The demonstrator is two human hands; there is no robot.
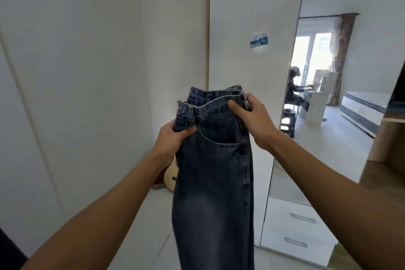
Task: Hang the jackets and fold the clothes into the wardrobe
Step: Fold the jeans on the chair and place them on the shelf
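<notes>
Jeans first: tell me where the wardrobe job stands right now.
Done: nothing in this view shows clothes already hung or folded away. In hand: the jeans hang unfolded at full length, the left hand gripping the bunched waistband and the right hand pinching its other side. Left: fold them and put them on a shelf; the wooden shelves at the right edge are barely visible, so their contents cannot be told.

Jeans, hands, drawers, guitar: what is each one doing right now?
Jeans: held up by the waistband, legs hanging down, not folded.
Left hand: grips the waistband's left side.
Right hand: pinches the waistband's right side.
Drawers: both closed.
Guitar: stands on the floor, partly hidden behind the jeans.
Mirror door: reflects a bedroom.
</notes>
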